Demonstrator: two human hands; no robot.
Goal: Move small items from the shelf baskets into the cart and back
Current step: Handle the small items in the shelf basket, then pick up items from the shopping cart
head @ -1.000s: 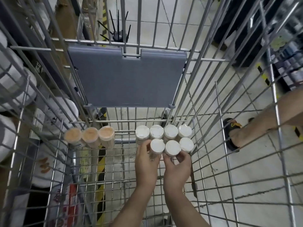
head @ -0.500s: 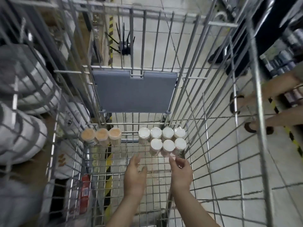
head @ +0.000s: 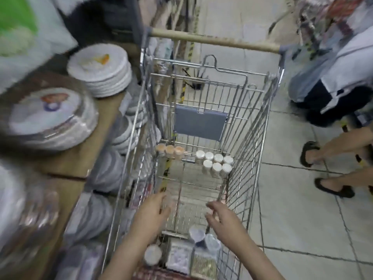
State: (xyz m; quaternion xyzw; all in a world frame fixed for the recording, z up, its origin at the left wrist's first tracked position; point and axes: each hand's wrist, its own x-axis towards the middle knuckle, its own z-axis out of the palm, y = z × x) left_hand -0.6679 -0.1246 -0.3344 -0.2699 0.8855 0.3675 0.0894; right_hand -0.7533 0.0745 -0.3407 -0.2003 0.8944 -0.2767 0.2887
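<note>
Seven white-capped jars point(head: 215, 162) stand bunched at the far right of the cart point(head: 256, 138) floor, three orange-capped jars point(head: 170, 150) in a row to their left, apart from them. Left hand point(head: 150, 215) and right hand point(head: 224, 219) hover over the near end of the cart, fingers loose and spread, holding nothing. Below them, blurred jars and packets point(head: 179, 257). Plate stacks point(head: 101, 69) sit on the shelf point(head: 80, 150) at left. Someone's sandalled feet point(head: 323, 170) at right.
</note>
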